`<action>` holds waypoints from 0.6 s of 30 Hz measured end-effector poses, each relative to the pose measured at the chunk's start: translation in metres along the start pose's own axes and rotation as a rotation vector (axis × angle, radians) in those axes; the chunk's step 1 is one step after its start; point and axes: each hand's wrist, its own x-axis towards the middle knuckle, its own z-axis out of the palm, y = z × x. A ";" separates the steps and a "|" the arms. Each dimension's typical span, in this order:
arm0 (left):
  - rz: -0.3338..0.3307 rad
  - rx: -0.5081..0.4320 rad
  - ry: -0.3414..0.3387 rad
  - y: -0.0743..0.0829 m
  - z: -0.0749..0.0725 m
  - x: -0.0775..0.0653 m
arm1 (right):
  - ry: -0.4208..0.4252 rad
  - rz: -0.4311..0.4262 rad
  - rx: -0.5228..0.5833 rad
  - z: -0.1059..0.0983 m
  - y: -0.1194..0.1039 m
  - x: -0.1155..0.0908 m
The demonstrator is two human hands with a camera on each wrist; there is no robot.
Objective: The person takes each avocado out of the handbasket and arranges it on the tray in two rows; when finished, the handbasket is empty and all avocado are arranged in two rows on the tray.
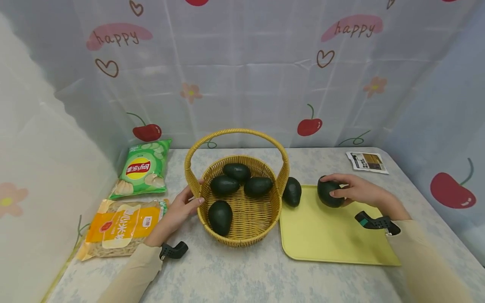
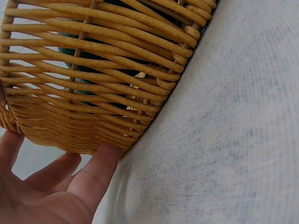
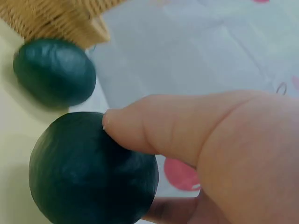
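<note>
My right hand [image 1: 350, 189] grips a dark green avocado [image 1: 329, 192] over the far part of the yellow tray [image 1: 322, 240]; in the right wrist view the thumb presses the side of this avocado [image 3: 88, 172]. Another avocado [image 1: 292, 192] lies at the tray's left edge, beside the wicker basket [image 1: 242, 242]. Inside the basket are several avocados, one of them at the near left [image 1: 220, 217]. With fairly straight fingers, my left hand [image 1: 181, 212] touches the basket's left side near the handle base. The left wrist view shows its fingertips against the woven wall [image 2: 93, 121].
On the left lie a green chip bag [image 1: 145, 168] and, nearer, an orange-and-clear food package [image 1: 121, 227]. A small white-and-brown packet [image 1: 367, 162] rests at the back right. A printed curtain [image 1: 242, 105] hangs behind the cloth-covered table [image 1: 242, 273].
</note>
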 end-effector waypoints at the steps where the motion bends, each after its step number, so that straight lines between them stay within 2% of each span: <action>1: 0.000 -0.004 -0.002 0.000 0.000 0.000 | 0.003 0.011 0.005 0.000 0.004 0.002; 8: 0.010 -0.011 -0.003 0.000 0.001 0.001 | 0.010 0.054 0.025 0.001 0.019 0.008; 18: 0.013 0.000 0.007 -0.002 0.000 0.001 | 0.017 0.075 0.016 0.003 0.019 0.011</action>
